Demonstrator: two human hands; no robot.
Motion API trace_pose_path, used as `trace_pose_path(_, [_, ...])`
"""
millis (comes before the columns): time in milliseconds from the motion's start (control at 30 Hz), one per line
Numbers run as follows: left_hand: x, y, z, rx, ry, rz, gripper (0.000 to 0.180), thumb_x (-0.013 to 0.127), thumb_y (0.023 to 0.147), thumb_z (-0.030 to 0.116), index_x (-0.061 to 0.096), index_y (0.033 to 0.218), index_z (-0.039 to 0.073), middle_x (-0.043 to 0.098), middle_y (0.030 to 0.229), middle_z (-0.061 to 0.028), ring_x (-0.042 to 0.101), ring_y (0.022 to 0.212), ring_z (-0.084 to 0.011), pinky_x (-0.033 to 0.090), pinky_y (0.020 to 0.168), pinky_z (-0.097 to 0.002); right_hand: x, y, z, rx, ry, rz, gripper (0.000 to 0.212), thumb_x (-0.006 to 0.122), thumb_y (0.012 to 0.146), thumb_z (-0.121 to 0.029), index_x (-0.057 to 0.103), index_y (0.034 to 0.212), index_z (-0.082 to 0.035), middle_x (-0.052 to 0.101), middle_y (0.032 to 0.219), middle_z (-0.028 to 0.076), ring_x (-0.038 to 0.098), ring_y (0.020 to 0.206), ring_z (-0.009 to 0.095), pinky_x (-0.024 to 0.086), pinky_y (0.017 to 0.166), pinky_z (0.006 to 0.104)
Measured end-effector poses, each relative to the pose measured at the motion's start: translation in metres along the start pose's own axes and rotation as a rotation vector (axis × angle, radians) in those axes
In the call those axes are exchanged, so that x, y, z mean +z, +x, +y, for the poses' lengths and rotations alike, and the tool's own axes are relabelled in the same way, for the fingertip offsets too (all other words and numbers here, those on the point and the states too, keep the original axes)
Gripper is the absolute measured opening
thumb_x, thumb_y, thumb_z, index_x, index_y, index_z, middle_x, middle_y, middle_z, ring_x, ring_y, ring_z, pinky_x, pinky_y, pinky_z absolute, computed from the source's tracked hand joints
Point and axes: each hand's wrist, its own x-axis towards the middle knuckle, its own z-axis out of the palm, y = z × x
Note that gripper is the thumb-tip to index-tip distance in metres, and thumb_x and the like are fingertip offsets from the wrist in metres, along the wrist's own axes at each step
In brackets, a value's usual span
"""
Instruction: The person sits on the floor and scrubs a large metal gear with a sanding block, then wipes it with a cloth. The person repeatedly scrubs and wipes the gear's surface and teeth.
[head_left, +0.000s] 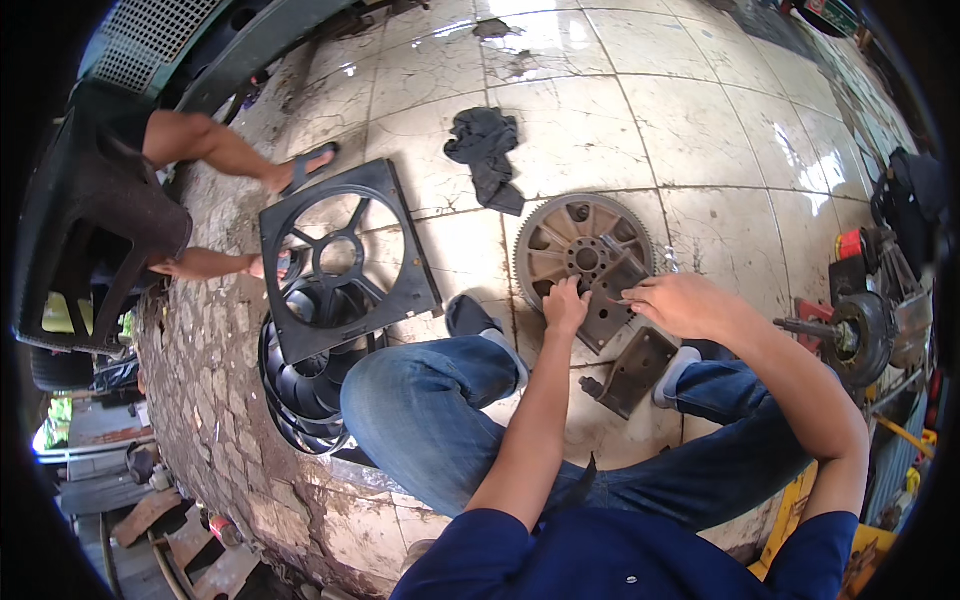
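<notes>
Your left hand (567, 306) is right of the centre of the frame, its fingers bent at the left edge of a flat metal plate (605, 322); you can't tell from here whether they grip it. Your right hand (678, 305) comes in from the right, thumb and forefinger drawn close together by the plate's right edge — whether they pinch anything is too small to tell. The plate lies tilted in view, its upper end overlapping the lower right of a toothed metal wheel (545, 238). Just below it, between your feet, is a second metal bracket (632, 372) with holes in it.

A dark cloth (485, 150) lies on the tiles (560, 120) at upper centre. Left of centre, a black fan shroud (380, 182) stands over a black fan (312, 375) — another person's hand (272, 265) is at its left edge.
</notes>
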Motion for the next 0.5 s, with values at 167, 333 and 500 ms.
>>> trace_pose_path(167, [-0.005,-0.001,-0.013,-0.132,-0.119,-0.129,0.050,0.059,0.090,0.037,0.056,0.133,0.011,0.058,0.133,-0.0150,0.056,0.123,-0.0331,0.046,0.100,-0.0458,-0.001,0.005,-0.009,0.001,-0.023,-0.044,0.033,0.050,0.100,-0.029,0.066,0.120,-0.009,0.068,0.109,0.013,0.065,0.099,0.035,0.053,0.085,0.0462])
trace_pose_path(333, [0.000,0.001,-0.009,-0.136,-0.173,-0.142,0.048,0.059,0.090,0.034,0.056,0.132,0.011,0.057,0.131,-0.0165,0.055,0.122,-0.0346,0.045,0.101,-0.0446,0.004,0.004,-0.004,-0.002,-0.030,-0.036,0.032,0.051,0.099,-0.028,0.067,0.120,-0.009,0.068,0.109,0.014,0.065,0.098,0.035,0.053,0.085,0.0456])
trace_pose_path(500, [0.008,-0.002,-0.003,-0.054,-0.225,0.059,0.043,0.067,0.087,0.030,0.057,0.124,0.011,0.059,0.118,-0.0175,0.057,0.113,-0.0374,0.048,0.093,-0.0495,0.005,0.001,0.006,0.016,-0.031,0.007,0.031,0.053,0.098,-0.028,0.068,0.118,-0.009,0.069,0.107,0.014,0.066,0.097,0.035,0.054,0.084,0.0455])
